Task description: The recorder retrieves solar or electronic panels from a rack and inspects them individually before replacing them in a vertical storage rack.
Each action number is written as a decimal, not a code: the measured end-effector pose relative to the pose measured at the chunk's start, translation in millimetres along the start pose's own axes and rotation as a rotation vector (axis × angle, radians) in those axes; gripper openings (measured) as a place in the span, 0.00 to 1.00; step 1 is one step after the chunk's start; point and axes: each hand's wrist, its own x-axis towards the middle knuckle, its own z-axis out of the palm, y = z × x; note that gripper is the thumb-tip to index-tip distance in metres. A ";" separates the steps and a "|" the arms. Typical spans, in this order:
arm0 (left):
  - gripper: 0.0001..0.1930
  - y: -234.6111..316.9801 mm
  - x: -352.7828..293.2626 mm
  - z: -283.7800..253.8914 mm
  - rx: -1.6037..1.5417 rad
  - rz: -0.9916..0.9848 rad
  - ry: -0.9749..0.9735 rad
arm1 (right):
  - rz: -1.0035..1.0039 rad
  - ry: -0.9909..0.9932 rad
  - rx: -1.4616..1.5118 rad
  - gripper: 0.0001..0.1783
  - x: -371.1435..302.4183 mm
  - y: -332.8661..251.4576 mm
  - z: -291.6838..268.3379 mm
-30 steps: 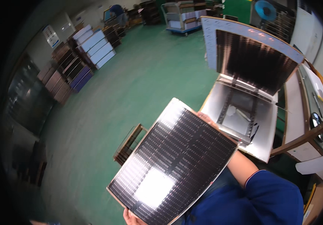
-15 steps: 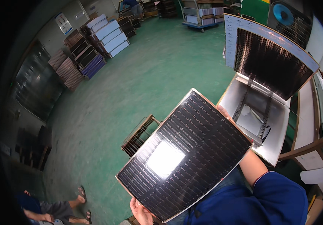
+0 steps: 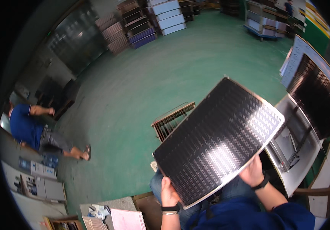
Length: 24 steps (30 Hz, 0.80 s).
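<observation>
Black panel (image 3: 215,142) with rows of pale marks was held tilted, left of open hinged box (image 3: 296,177). Left hand (image 3: 169,193) pinched panel's left edge, right hand (image 3: 252,172) clasped its near edge. Slatted rack (image 3: 172,115) stood farther left of box, co-worker (image 3: 27,123) well left, cart (image 3: 264,30) beyond.

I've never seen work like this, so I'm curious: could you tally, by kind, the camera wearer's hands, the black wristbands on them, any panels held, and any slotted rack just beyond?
Left hand and right hand: 2
Left wristband and right wristband, both black: 2
Dark panel, held in both hands: 1
Slotted rack, partly hidden: 1
Total: 6
</observation>
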 end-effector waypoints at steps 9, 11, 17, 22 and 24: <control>0.10 -82.8 17.6 25.7 0.245 -0.411 -0.142 | -0.497 0.107 -0.999 0.23 30.4 3.8 38.8; 0.16 -80.1 24.8 8.4 0.644 -0.263 -0.131 | -0.564 0.115 -1.148 0.24 54.0 -0.6 29.5; 0.11 -31.7 30.1 -50.5 1.201 0.338 0.094 | -0.725 0.024 -1.726 0.21 109.0 49.8 0.7; 0.12 4.8 25.3 -70.7 1.144 0.341 0.337 | -0.638 -0.028 -1.736 0.23 146.0 100.7 -25.3; 0.12 7.1 26.1 -73.1 1.062 0.302 0.362 | -0.470 0.009 -1.755 0.24 150.5 105.5 -33.8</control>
